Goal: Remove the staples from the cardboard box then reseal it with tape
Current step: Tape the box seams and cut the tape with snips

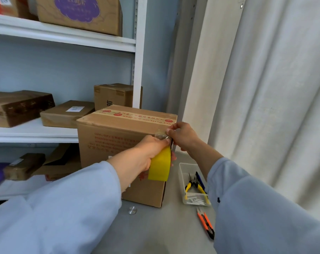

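A brown cardboard box with red print and a printed tape strip along its top stands on the grey table. My left hand grips a yellow tape roll against the box's front right side. My right hand pinches the clear free end of the tape at the box's upper right corner. Both hands are close together, almost touching.
A clear tray right of the box holds yellow-handled pliers and several pulled staples. Orange snips lie on the table in front of it. White shelves with other boxes stand left; a white curtain hangs right.
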`<state>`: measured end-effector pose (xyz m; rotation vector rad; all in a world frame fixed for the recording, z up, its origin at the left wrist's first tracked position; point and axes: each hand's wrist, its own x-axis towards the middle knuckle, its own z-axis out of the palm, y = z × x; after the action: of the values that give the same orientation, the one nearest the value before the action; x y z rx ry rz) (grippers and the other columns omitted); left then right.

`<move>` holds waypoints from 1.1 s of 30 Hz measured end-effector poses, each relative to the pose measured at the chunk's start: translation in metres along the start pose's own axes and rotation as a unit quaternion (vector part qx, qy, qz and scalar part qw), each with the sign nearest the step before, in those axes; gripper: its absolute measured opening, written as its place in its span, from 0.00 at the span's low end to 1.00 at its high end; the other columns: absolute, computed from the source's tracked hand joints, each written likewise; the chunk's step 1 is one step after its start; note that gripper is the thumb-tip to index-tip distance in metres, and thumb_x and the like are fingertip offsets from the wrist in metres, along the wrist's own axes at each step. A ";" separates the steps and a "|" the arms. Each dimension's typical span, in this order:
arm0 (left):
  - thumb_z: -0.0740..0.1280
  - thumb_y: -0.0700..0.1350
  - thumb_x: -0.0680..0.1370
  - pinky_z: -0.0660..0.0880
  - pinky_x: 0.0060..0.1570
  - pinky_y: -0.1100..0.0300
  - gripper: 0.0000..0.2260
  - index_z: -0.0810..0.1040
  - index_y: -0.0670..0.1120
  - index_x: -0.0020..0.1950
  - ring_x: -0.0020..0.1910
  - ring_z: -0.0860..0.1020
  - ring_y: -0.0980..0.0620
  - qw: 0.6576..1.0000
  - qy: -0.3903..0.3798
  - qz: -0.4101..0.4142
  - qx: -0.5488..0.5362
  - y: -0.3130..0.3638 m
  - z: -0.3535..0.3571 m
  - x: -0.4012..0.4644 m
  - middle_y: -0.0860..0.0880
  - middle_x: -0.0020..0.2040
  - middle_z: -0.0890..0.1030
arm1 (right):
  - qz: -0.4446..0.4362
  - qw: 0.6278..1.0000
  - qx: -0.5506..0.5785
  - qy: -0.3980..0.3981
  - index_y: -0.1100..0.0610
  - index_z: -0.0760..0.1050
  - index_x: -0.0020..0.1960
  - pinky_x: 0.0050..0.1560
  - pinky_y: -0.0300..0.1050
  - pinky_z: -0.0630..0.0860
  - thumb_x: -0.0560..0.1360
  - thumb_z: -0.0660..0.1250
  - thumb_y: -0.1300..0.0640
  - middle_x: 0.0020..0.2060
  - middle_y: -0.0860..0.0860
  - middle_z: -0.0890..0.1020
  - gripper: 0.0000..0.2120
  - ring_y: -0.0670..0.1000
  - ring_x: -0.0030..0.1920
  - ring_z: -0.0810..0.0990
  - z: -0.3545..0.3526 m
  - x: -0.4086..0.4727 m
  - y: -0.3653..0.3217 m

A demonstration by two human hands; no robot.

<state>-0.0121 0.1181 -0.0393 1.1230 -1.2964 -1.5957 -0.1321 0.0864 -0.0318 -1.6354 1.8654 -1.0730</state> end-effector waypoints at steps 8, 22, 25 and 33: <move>0.65 0.40 0.79 0.76 0.21 0.58 0.08 0.74 0.39 0.57 0.19 0.77 0.51 0.998 0.046 0.005 0.036 0.006 0.012 -0.005 0.41 0.34 0.77 | 0.000 0.999 -0.011 0.038 0.56 0.71 0.66 0.56 0.50 0.76 0.80 0.60 0.55 0.60 0.55 0.77 0.15 0.57 0.57 0.78 -0.008 -0.034 0.012; 0.48 0.60 0.81 0.62 0.66 0.50 0.30 0.59 0.41 0.75 0.69 0.65 0.41 0.968 0.183 0.041 0.166 -0.018 0.002 0.004 0.41 0.70 0.67 | -0.011 0.998 -0.059 -0.003 0.58 0.73 0.65 0.60 0.56 0.76 0.79 0.62 0.56 0.57 0.56 0.79 0.16 0.57 0.57 0.79 -0.010 -0.055 0.027; 0.44 0.60 0.81 0.66 0.59 0.50 0.29 0.61 0.42 0.74 0.66 0.69 0.41 0.960 0.276 0.000 0.053 -0.033 -0.008 0.003 0.41 0.67 0.70 | -0.008 0.997 -0.074 -0.004 0.57 0.74 0.63 0.59 0.56 0.76 0.78 0.63 0.55 0.57 0.56 0.80 0.15 0.57 0.56 0.80 -0.006 -0.052 0.028; 0.54 0.39 0.81 0.71 0.39 0.55 0.10 0.73 0.46 0.56 0.33 0.73 0.53 0.974 0.122 -0.190 0.017 -0.109 -0.012 -0.004 0.47 0.36 0.75 | 0.105 0.973 -0.187 -0.083 0.63 0.76 0.53 0.47 0.47 0.77 0.75 0.63 0.59 0.43 0.57 0.81 0.10 0.58 0.47 0.81 0.007 -0.050 0.087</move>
<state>-0.0032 0.1372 -0.1466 1.6082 -0.9917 -1.6407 -0.1713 0.1334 -0.1123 -1.6131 2.1606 -0.5028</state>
